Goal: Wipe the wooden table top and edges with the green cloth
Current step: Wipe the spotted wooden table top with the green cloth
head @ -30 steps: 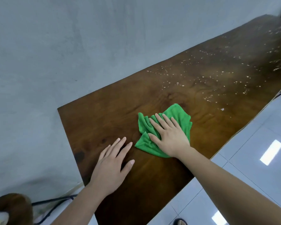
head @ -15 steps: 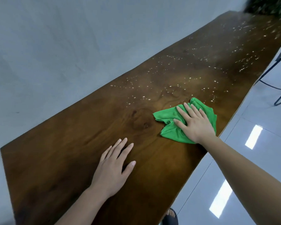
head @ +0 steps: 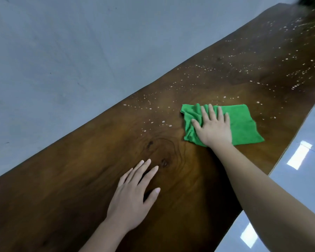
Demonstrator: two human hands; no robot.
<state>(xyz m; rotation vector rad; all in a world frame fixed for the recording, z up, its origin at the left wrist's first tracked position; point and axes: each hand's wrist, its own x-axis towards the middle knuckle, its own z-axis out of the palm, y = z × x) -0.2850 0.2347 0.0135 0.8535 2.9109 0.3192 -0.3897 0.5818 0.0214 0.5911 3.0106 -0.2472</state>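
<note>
Green cloth (head: pixel 244 124) lying flatter than before, spreading rightward; right hand (head: pixel 214 129) pressing it open-palmed on counter (head: pixel 80 179); left hand (head: pixel 133 195) staying flat, fingers spread.

Green cloth spread on a long wooden counter

The green cloth (head: pixel 242 124) lies flat on the dark brown wooden counter (head: pixel 80 179), near its right-hand edge; its left part is bunched into folds, its right part smooth and roughly square. The counter top is glossy, with swirling grain and a dark knot (near the middle of the view). Pale specks (head: pixel 153 113) dot the wood from just left of the cloth away to the far end; the near stretch looks bare of them.
</note>
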